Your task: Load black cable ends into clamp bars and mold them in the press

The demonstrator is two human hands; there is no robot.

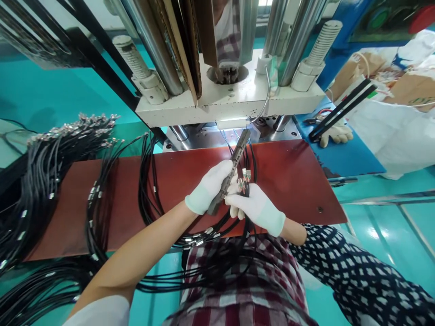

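Note:
My left hand (213,182), in a white glove, is closed around a long dark grey slotted bar (240,148) held slantwise above the red-brown board. My right hand (257,207), also gloved, grips several black cables with metal connector ends (244,180) pointing up. Its fingertips pinch close to the bar's lower part; whether a connector sits in a slot there I cannot make out. Loops of the cables hang down over the checked apron (251,290). Behind the bar's upper end, thin dark cables (228,141) run under the white press plate.
The red-brown board (288,181) spans the front of the press (231,108). Bundles of black cables (41,181) lie at the left, more loops (146,185) nearer the middle. At right, a work glove (336,135) rests on a blue plate (356,156), beside white sacks (390,136).

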